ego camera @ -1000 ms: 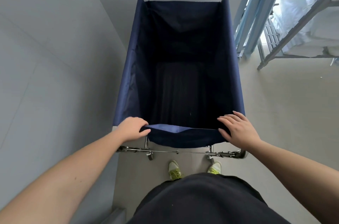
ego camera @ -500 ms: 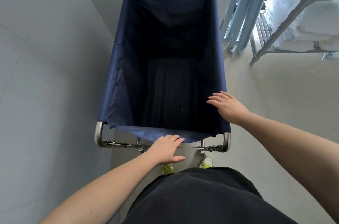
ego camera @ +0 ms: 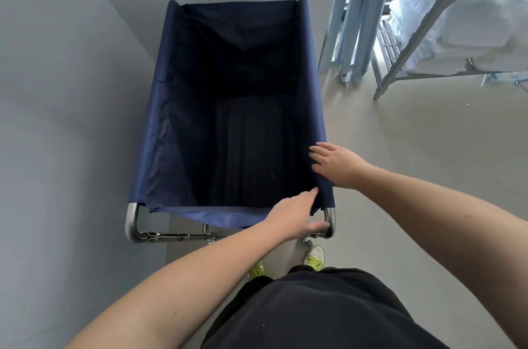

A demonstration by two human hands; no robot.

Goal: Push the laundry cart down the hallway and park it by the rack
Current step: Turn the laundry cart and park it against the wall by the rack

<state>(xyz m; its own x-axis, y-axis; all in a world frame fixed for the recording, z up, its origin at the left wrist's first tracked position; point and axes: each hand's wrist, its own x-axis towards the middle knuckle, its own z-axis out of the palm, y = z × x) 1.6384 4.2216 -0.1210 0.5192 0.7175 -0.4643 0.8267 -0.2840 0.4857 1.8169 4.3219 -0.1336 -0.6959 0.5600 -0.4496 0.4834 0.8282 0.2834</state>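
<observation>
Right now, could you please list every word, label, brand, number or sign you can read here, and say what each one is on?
None: no readable text shows anywhere in this view.
Laundry cart: plain navy fabric liner, no label or tag visible.
Rack: bare metal frame, no sign or number.
Shoes: yellow-green laces, any brand mark too small to tell.
Wall and floor: unmarked.

Your two arms are bare from the edges of the view to the fingertips, with no sleeves, watch or rings showing. Your left hand (ego camera: 297, 213) and right hand (ego camera: 338, 166) wear no gloves. At 6 o'clock, a plain black garment (ego camera: 323, 311) covers your front. Just above it, toward 12 o'clock, are two pale shoes (ego camera: 314, 257) with bright yellow-green laces.
</observation>
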